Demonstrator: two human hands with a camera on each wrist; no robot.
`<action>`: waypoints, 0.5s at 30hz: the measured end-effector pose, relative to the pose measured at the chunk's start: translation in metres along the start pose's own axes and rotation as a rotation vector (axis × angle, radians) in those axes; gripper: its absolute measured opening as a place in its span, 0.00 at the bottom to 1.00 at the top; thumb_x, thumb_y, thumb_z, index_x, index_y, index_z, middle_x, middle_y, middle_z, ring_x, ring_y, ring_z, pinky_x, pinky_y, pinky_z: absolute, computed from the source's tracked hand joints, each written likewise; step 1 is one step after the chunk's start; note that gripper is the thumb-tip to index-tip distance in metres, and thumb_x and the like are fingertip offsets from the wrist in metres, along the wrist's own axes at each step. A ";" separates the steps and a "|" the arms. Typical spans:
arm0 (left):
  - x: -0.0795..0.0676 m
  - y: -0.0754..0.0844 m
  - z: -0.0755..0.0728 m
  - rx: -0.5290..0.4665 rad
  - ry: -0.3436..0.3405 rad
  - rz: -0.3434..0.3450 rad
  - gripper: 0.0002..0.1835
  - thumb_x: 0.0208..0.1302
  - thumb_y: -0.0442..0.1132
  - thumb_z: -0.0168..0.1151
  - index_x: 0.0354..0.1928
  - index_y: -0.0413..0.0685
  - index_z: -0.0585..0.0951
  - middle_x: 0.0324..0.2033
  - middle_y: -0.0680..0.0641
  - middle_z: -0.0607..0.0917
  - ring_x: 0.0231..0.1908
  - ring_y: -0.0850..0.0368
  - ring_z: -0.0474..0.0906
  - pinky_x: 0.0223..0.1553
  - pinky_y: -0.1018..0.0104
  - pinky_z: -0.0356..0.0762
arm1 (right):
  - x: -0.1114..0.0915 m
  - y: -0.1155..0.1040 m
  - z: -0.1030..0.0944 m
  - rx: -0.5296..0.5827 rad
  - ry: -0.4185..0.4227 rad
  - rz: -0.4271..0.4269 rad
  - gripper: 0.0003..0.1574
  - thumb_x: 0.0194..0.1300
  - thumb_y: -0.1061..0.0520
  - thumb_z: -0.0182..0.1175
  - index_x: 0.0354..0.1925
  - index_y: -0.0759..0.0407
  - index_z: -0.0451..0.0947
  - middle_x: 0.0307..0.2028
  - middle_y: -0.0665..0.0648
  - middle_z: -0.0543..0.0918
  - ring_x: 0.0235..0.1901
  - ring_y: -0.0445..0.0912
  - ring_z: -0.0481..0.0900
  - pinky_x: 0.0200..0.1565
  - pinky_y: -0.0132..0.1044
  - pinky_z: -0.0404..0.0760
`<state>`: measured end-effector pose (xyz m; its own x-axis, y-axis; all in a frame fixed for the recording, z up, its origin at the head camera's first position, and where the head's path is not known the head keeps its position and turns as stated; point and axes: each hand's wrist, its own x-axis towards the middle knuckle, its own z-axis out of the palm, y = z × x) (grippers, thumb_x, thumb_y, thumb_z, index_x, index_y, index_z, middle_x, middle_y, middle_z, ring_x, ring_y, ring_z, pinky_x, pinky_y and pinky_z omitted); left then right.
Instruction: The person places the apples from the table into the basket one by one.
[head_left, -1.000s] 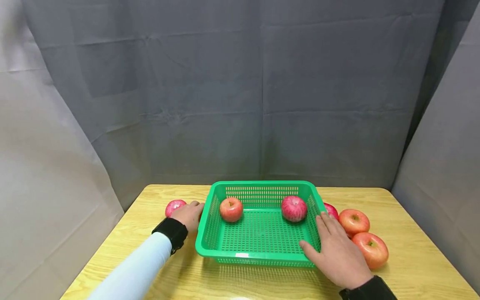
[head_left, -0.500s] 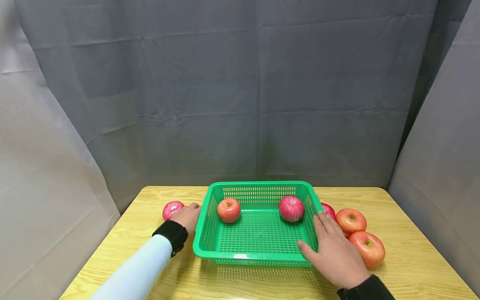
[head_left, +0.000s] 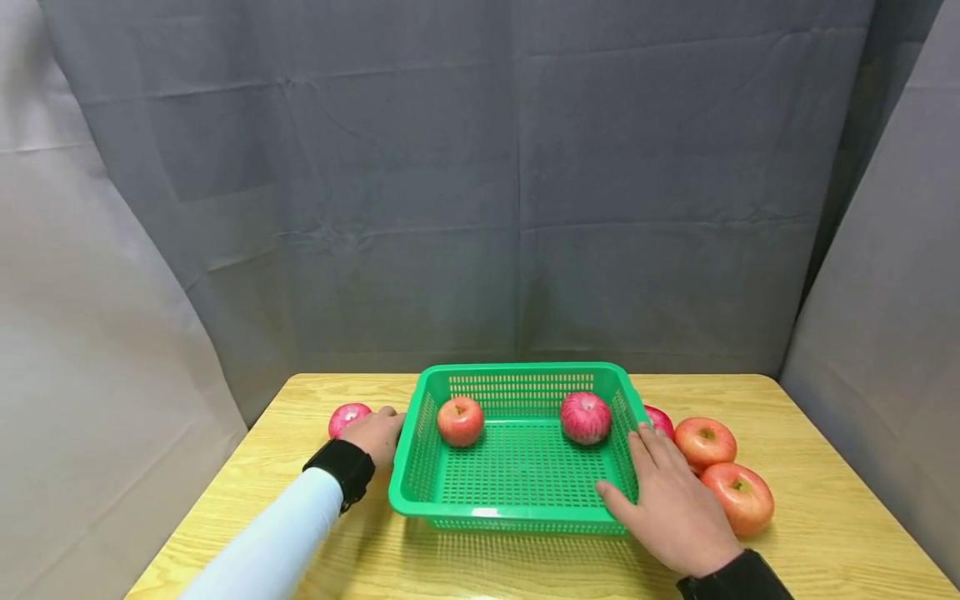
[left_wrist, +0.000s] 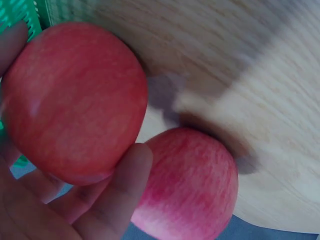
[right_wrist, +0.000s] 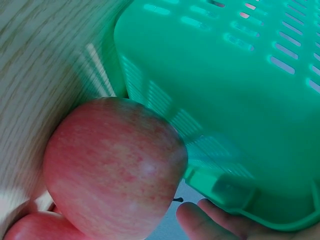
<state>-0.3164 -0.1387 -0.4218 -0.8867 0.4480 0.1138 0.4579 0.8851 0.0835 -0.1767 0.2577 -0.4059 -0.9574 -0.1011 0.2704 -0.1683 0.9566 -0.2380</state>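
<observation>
My left hand (head_left: 377, 437) is at the left side of a green plastic basket (head_left: 510, 518). In the left wrist view its thumb and fingers hold a red apple (left_wrist: 75, 105), which the hand hides in the head view. A pink apple (head_left: 348, 417) lies on the table close behind that hand. My right hand (head_left: 675, 506) lies over the basket's right rim, fingers extended and thumb reaching inside. Within the basket sit a light red apple (head_left: 461, 421) at the left and a dark pink striped apple (head_left: 586, 418) at the right.
Outside the basket's right wall several apples are grouped on the wooden table (head_left: 825, 508): a pink one (head_left: 660, 421) partly hidden, a red one (head_left: 705, 443), and a nearer, larger red one (head_left: 738, 498). Grey cloth (head_left: 450, 183) hangs behind and at both sides.
</observation>
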 end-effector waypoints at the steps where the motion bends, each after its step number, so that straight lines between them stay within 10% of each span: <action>1: 0.000 -0.001 0.000 -0.004 -0.002 -0.012 0.12 0.55 0.40 0.65 0.43 0.56 0.80 0.35 0.47 0.78 0.33 0.52 0.76 0.33 0.53 0.79 | 0.000 0.000 0.000 0.000 -0.002 0.000 0.62 0.59 0.19 0.40 0.66 0.70 0.59 0.68 0.69 0.57 0.65 0.61 0.50 0.59 0.63 0.63; 15: 0.000 -0.010 -0.012 0.021 -0.004 -0.032 0.30 0.46 0.54 0.71 0.54 0.57 0.78 0.40 0.47 0.79 0.34 0.52 0.76 0.36 0.54 0.78 | 0.001 -0.001 -0.002 0.008 -0.011 -0.005 0.63 0.60 0.19 0.40 0.66 0.71 0.59 0.68 0.70 0.56 0.66 0.62 0.49 0.59 0.64 0.62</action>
<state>-0.3200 -0.1493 -0.4105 -0.9013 0.4197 0.1070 0.4277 0.9015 0.0666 -0.1770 0.2569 -0.4039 -0.9590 -0.1093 0.2615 -0.1752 0.9539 -0.2437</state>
